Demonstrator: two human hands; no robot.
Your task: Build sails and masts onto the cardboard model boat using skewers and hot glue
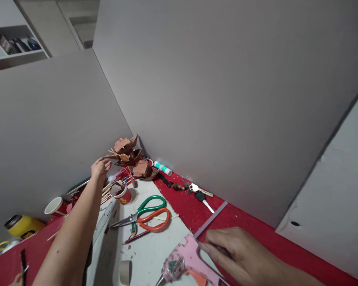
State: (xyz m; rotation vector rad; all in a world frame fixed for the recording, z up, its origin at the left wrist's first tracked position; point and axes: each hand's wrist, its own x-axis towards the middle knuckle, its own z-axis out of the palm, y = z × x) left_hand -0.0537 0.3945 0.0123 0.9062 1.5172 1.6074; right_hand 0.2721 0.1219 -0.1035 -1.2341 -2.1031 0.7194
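Note:
My left hand (99, 168) reaches far out to a small pile of brown model boats, its fingers closed at the pointed end of one model boat (128, 158). Another boat with a block-shaped cabin (141, 169) rests just below. My right hand (237, 252) is curled beside a pink hot glue gun (191, 254), thumb against its rear edge. Something dark shows between those fingers, too hidden to name. A pale glue stick (210, 219) sticks out of the gun's back, and its nozzle points to the lower left.
Scissors (149, 214) with green and orange handles lie on the white board (146, 254). Near them are a paper cup (121, 193), a metal ruler (104, 220) and thin sticks. Keys (199, 194) and a glue tube (162, 168) lie by the grey partition (214, 99). A yellow bottle (25, 225) stands left.

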